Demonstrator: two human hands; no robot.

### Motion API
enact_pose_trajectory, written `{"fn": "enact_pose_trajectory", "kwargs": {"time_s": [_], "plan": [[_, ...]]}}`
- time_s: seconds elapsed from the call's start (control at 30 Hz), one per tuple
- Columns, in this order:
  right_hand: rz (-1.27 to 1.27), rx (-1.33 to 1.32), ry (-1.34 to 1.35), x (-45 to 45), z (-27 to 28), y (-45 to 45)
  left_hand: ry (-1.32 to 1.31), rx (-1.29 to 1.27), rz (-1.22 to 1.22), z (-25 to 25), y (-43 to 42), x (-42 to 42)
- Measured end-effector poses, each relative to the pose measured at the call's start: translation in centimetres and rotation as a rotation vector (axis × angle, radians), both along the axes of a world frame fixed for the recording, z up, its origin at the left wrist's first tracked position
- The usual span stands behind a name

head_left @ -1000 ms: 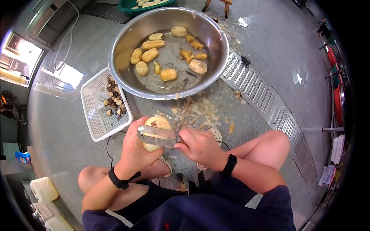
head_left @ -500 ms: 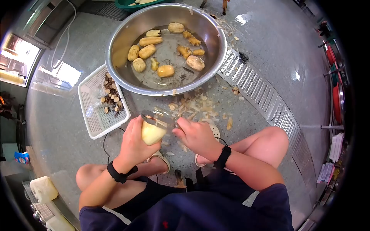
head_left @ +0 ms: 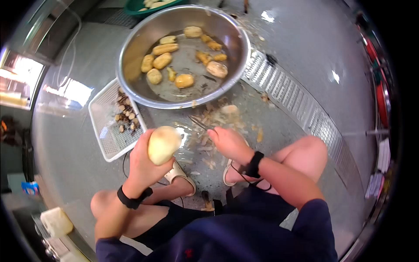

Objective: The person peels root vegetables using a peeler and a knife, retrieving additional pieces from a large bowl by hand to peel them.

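A pale, peeled root vegetable (head_left: 163, 144) is gripped in my left hand (head_left: 142, 162), its rounded end tilted up. My right hand (head_left: 230, 143) is closed around the handle of a metal peeler (head_left: 199, 122), whose blade points up and left, apart from the vegetable. Scattered peelings (head_left: 218, 126) lie on the floor beyond my hands. A large steel basin (head_left: 176, 105) in front holds shallow water and several yellowish-brown root pieces (head_left: 184, 81).
Left of the basin, a white plastic basket (head_left: 101, 124) contains dark-skinned cut ends. A green tub (head_left: 131, 8) with pale pieces stands behind. A perforated metal drain cover (head_left: 288, 89) curves down the right side. My legs flank the work area.
The peeler has come off the vegetable, and my right hand has moved a little to the right with it. My left hand has tipped the vegetable so its rounded end faces up.
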State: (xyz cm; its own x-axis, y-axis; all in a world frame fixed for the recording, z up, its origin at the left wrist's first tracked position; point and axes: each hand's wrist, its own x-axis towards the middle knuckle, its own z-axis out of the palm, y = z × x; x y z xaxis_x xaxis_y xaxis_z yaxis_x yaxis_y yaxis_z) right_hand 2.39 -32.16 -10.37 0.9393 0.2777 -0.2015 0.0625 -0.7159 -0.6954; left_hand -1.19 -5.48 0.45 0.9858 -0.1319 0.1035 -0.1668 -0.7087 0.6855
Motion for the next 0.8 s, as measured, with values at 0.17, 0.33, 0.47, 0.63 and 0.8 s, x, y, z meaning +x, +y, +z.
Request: {"fn": "enact_pose_trajectory", "kwargs": {"time_s": [0.17, 0.33, 0.47, 0.63, 0.8], "plan": [[-0.004, 0.182, 0.073, -1.0, 3.8, 1.2, -0.184, 0.032, -0.074, -0.5, 0.8, 0.6], [0.090, 0.306, -0.118, -1.3, 8.3, 2.2, -0.170, 0.006, -0.040, -0.7, 0.2, 0.3], [0.212, 0.228, -0.402, -3.0, 8.5, 3.2, -0.149, -0.008, -0.067, -1.0, 0.2, 0.5], [0.234, 0.173, -0.459, -2.6, 8.6, 3.0, -0.085, -0.021, -0.059, -1.3, 0.1, 0.5], [0.229, 0.139, -0.331, -2.0, 7.8, 2.8, -0.134, 0.020, -0.070, -2.5, -0.1, 0.7]]}}
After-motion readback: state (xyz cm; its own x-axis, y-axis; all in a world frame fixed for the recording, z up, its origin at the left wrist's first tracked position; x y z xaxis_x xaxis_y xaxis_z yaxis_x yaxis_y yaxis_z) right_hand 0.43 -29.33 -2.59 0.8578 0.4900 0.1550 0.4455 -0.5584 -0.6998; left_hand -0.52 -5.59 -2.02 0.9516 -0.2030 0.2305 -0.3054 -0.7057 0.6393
